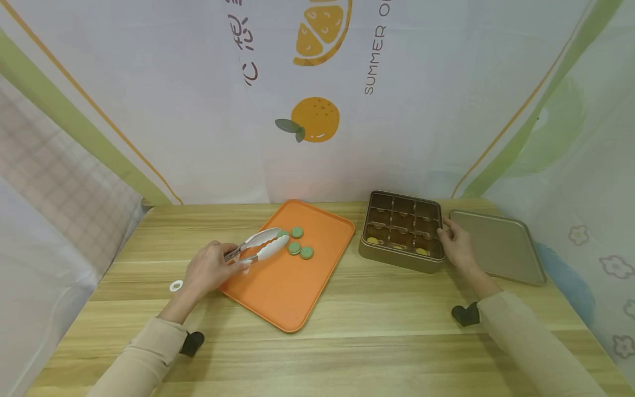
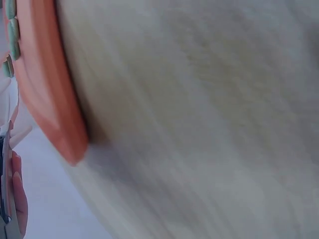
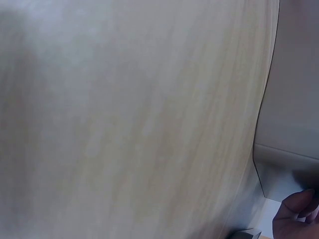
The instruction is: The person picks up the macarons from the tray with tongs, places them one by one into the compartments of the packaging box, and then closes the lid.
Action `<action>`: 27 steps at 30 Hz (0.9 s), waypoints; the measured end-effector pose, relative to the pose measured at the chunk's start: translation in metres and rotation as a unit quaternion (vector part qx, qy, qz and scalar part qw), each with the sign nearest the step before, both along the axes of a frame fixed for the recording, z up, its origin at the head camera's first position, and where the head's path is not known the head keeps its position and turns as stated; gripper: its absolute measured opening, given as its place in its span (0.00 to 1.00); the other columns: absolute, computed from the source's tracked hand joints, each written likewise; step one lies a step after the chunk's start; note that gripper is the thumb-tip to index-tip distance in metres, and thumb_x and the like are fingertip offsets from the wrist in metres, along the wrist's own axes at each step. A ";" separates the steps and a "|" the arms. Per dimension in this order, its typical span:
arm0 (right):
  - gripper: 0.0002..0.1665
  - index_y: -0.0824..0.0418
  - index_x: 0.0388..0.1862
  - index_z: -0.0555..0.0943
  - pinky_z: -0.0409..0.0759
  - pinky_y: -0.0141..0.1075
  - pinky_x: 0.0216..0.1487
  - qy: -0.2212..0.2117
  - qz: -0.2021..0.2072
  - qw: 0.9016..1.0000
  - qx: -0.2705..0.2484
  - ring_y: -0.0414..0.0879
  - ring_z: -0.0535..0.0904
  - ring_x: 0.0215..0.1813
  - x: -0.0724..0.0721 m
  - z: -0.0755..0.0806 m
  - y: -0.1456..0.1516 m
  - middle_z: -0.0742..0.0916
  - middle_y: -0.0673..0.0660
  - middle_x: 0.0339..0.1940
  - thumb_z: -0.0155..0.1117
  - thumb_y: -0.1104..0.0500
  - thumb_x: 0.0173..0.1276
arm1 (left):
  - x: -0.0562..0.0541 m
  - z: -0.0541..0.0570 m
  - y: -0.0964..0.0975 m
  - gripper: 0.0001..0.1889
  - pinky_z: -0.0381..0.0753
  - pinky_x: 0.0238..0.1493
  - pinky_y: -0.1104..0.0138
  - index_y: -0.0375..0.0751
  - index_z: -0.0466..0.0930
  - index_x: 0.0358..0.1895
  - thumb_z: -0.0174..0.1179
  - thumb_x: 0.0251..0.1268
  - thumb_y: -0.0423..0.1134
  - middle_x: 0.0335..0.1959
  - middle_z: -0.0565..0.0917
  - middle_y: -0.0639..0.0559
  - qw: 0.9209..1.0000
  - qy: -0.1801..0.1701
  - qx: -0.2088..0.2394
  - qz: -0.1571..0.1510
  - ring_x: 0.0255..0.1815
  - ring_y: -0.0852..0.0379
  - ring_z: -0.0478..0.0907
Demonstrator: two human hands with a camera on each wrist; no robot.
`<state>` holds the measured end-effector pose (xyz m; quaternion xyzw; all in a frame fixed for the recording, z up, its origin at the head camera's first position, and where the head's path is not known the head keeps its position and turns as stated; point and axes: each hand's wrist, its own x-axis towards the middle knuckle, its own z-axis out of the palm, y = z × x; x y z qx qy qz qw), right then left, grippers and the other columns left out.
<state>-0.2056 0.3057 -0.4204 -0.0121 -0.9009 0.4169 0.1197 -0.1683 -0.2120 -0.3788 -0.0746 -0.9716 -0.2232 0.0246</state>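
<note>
My left hand (image 1: pixel 210 266) grips metal tongs (image 1: pixel 263 246) with white tips, reaching over the orange tray (image 1: pixel 283 300). One green macaron (image 1: pixel 282 234) lies between the spread tips, partly hidden by the upper one. Just right of it, more green macarons (image 1: pixel 295 248) rest on the tray. At the right, a bronze box (image 1: pixel 397 261) holds a dark divided insert with yellow macarons (image 1: pixel 421 251) in its front compartments. My right hand (image 1: pixel 458 246) holds the box's right side, thumb at the rim; its curled fingers show at the lower corner of the right wrist view.
A flat bronze lid (image 1: pixel 501 248) lies right of the box, beside my right hand. Left of the tray, a small white ring (image 1: pixel 176 285) is on the wooden table (image 1: pixel 347 353). A printed cloth (image 1: pixel 208 138) hangs behind the table.
</note>
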 end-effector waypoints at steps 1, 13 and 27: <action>0.27 0.78 0.65 0.62 0.63 0.29 0.22 -0.001 0.000 1.000 -0.002 0.33 0.61 0.20 0.000 0.000 0.000 0.72 0.56 0.27 0.47 0.61 0.75 | -0.001 0.001 0.001 0.28 0.63 0.21 0.66 0.32 0.80 0.52 0.70 0.50 0.48 0.35 0.80 0.40 1.000 0.001 0.004 -0.001 0.23 0.55 0.66; 0.26 0.79 0.64 0.63 0.64 0.28 0.20 0.006 0.002 1.000 -0.007 0.33 0.61 0.19 -0.001 -0.001 0.001 0.71 0.54 0.25 0.47 0.63 0.74 | -0.021 0.018 0.055 0.27 0.61 0.19 0.68 0.35 0.81 0.52 0.70 0.49 0.48 0.21 0.74 0.50 0.997 0.012 0.062 -0.041 0.19 0.57 0.63; 0.26 0.79 0.64 0.63 0.64 0.27 0.22 0.003 -0.002 1.000 -0.019 0.32 0.62 0.21 0.000 0.000 0.000 0.72 0.56 0.26 0.48 0.63 0.73 | -0.045 0.026 0.121 0.23 0.64 0.19 0.68 0.46 0.83 0.49 0.70 0.49 0.51 0.23 0.76 0.54 0.994 -0.009 0.087 -0.059 0.19 0.59 0.66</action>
